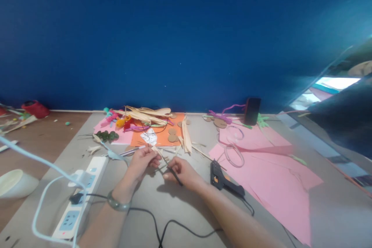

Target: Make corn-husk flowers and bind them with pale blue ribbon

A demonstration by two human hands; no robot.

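Observation:
My left hand [145,161], a green bangle on its wrist, is pinched on a thin pale strip of dried husk [156,151]. Close beside it, my right hand [181,172] is closed around slim black tweezers [175,177], their tips angled towards the strip. Whether the tips touch the strip is too small to tell. Just beyond my fingers lie more dried husk pieces [186,135] and an orange sheet [162,138] with round wooden slices [172,138]. To the right of my right hand, a black glue gun [225,182] lies on the grey mat.
A white power strip [83,197] with cables stands left of my left arm. Pink paper sheets [270,178], a roll of clear tape [234,155] and an upright phone [252,111] are on the right. A white cup [17,184] sits far left. A blue wall [174,46] rises behind.

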